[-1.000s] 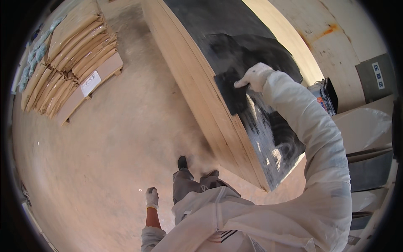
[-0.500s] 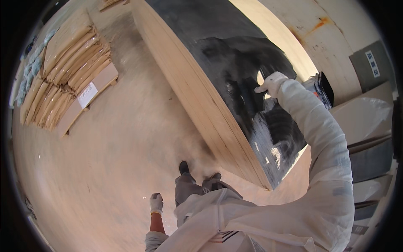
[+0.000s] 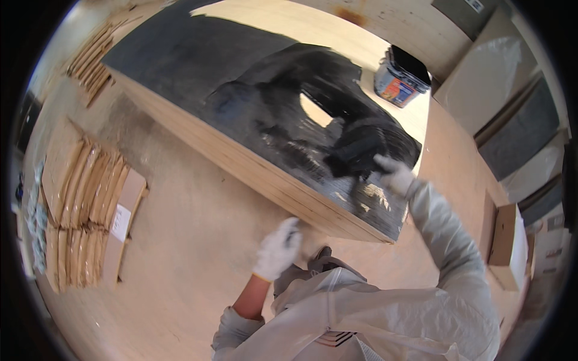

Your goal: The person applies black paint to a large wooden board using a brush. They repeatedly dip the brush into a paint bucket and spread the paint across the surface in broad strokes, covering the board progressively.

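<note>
A stack of pale wooden boards (image 3: 241, 162) stands before me, its top sheet (image 3: 198, 54) largely coated in black. The coating looks wet and streaky near my right hand. My right hand (image 3: 397, 177), in a white glove, is low over the right end of the top sheet, thumb stretched out and the other fingers curled under. What it grips is lost in the black and the blur. My left hand (image 3: 278, 249), gloved with dark fingertips, hangs in front of the stack's near edge, fingers loosely bent and nothing seen in it.
A dark bucket (image 3: 400, 78) with a coloured label stands on the stack's far right corner. Brown-wrapped bundles (image 3: 84, 204) lie on a pallet at left. Large panels (image 3: 524, 132) lean at the right, near a cardboard box (image 3: 509, 246). A wall runs behind the stack.
The view has swung right. My right hand has moved nearer along the top sheet toward its close right corner. My left hand has risen from my side to the stack's near edge.
</note>
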A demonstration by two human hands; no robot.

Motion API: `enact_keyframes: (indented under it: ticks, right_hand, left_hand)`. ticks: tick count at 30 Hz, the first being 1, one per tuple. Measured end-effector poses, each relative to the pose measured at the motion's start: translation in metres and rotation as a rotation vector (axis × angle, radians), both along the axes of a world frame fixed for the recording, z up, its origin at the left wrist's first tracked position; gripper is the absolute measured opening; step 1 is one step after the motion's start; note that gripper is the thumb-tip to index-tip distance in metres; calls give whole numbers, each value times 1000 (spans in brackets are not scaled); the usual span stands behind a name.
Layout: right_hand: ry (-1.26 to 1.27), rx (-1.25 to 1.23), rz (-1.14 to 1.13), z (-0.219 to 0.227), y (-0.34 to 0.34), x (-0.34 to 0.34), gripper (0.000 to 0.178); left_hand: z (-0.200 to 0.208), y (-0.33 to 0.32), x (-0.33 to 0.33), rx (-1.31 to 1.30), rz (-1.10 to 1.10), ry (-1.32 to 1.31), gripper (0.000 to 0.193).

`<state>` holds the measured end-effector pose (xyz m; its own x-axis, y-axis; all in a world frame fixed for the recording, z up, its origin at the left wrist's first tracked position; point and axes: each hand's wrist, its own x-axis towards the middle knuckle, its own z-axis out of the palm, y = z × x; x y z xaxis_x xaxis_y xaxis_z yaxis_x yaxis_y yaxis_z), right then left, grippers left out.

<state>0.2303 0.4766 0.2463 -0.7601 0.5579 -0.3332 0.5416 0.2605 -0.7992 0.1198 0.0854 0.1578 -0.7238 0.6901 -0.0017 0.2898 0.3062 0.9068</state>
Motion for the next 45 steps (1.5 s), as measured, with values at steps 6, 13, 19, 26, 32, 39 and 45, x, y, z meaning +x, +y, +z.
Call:
enact_keyframes:
  ticks: [6, 13, 19, 26, 32, 39, 45]
  right_hand:
    - [154, -420, -256, -51, -125, 25, 73]
    - [449, -536, -162, -78, -142, 18, 70]
    - [487, -802, -98, -31, -133, 95, 66]
    - [504, -646, -540, -35, -134, 190, 59]
    - [618, -502, -977, -62, -167, 175, 61]
    - [338, -648, -1097, -100, -243, 157, 61]
    - [391, -729, -1196, -141, -263, 141, 59]
  left_hand:
    - [67, 111, 26, -354, -391, 400, 68]
    - [57, 166, 6, -758, -392, 647, 62]
    - [49, 182, -108, -957, -260, 837, 48]
    - [78, 168, -357, -1024, -136, 936, 42]
    - [98, 269, -412, -882, -475, 1056, 36]
    - [105, 229, -420, -694, -1036, 1210, 43]
    - [92, 300, -459, -665, -850, 1223, 40]
